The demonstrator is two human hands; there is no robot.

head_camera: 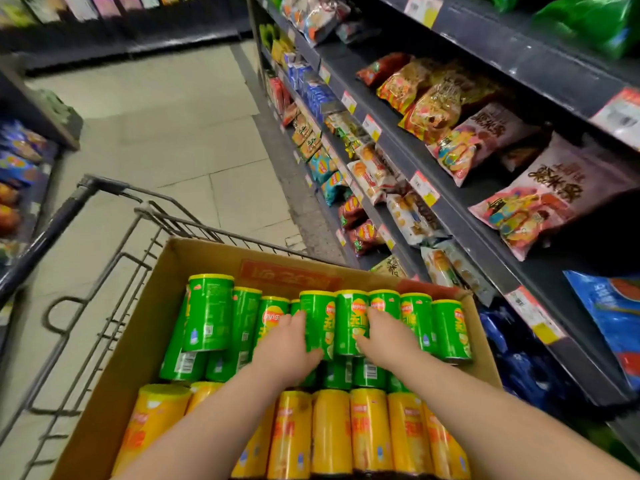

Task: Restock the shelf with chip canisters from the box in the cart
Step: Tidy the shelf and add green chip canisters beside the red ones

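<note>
Note: found left hand (287, 341) and right hand (384, 337) laid flat, fingers fairly straight, grip not closed, on green canisters (349, 323) lying in upper layer at middle of box (207, 258) in cart (104, 237); judged light, stiff-walled, glossy and slippery, crushable, best clasped round mid-barrel.

Two forearms (214, 420) in shot now, both bare along their whole visible length, from the bottom edge of the picture up to the wrists. Left hand (287, 344) is bare, and the right hand (384, 337) is bare too. The arms look smooth and rounded, broad low in the frame and narrowing at the wrists. Fingers are short and full, with their tips a touch blurred.
</note>
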